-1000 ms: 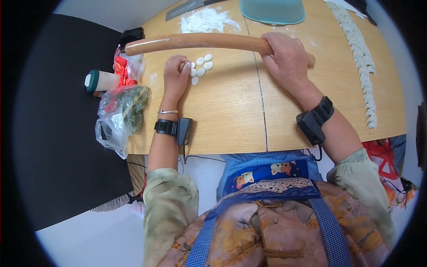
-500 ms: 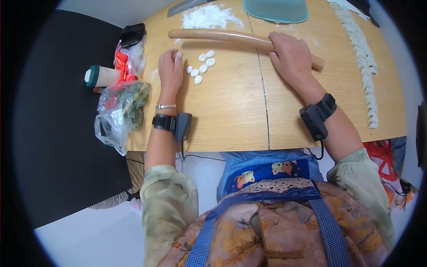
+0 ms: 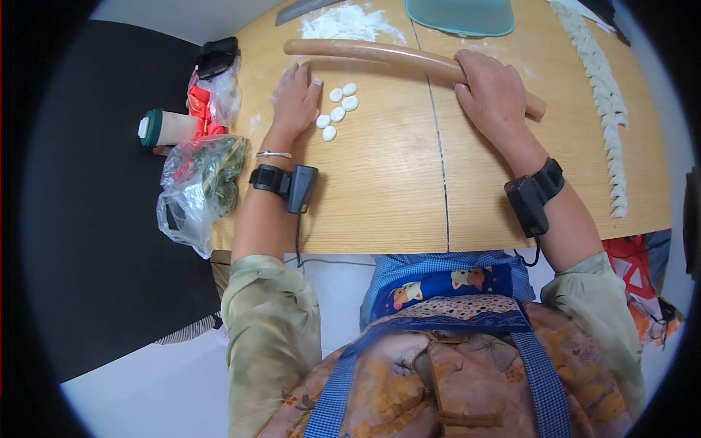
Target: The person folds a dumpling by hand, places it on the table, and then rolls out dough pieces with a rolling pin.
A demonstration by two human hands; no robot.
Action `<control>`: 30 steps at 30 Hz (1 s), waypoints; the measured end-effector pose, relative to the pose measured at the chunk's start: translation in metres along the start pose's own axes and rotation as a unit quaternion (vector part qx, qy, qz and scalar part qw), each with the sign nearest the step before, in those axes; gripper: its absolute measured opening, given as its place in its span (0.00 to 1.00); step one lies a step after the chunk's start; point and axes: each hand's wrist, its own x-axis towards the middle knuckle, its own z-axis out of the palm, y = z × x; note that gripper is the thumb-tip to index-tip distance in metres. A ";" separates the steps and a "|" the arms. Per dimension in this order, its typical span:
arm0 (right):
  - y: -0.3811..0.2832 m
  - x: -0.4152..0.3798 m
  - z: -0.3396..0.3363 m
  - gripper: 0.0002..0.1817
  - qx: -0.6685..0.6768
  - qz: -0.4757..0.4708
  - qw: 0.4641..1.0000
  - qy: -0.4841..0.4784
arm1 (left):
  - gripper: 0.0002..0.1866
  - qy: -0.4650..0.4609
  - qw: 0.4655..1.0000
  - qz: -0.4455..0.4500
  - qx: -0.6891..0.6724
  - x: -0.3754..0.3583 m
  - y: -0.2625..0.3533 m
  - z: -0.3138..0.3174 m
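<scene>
One cup with a green lid [image 3: 175, 129] is sitting well to the left of the fingers of the left hand [image 3: 294, 102]. A see-through bag of green stuff [image 3: 223, 182] is lying nearer to them, at the left edge of the table [image 3: 387, 190], maybe to be out of the way. The left fingers are pointing forward, and the thumb is standing apart from them; I cannot tell if the palm is hiding anything. Right beside the thumb, six white dough rounds [image 3: 337, 114] are lying close together, maybe so they are easy to reach. White powder [image 3: 347, 23], like flour, is lying ahead of these fingers, perhaps to stop sticking. A wooden rolling pin [image 3: 372, 52] is reaching across, its left end just ahead of the left fingertips. A blue-green tub [image 3: 460, 20] is sitting ahead of the right fingers. The right hand [image 3: 496, 95] is gripping the pin near its other end, fingers wrapped round it, probably so it is not slipping. A long row of folded dough [image 3: 600, 84] is lying well to their right, perhaps so nothing is bumping it.
</scene>
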 end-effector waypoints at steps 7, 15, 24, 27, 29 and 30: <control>-0.001 0.000 0.001 0.12 0.004 -0.008 1.000 -0.004 | 0.26 0.050 0.997 -0.020 0.062 -0.002 0.011 0.001; 0.000 -0.003 0.002 0.11 0.007 -0.008 1.000 -0.004 | 0.30 -0.014 0.993 0.020 -0.118 -0.047 0.029 -0.017; 0.000 -0.003 0.002 0.11 0.011 -0.015 1.000 0.000 | 0.25 0.141 0.955 -0.041 -0.258 -0.074 0.049 -0.021; -0.001 -0.003 0.002 0.11 0.006 -0.012 1.000 -0.001 | 0.11 0.140 0.977 -0.114 -0.117 -0.088 0.064 -0.025; -0.002 -0.003 0.000 0.11 0.003 -0.013 1.000 -0.002 | 0.11 0.111 0.983 -0.115 -0.095 -0.089 0.075 -0.027; -0.002 -0.004 0.000 0.11 0.003 -0.014 1.000 -0.003 | 0.11 0.084 0.987 -0.116 -0.072 -0.091 0.076 -0.027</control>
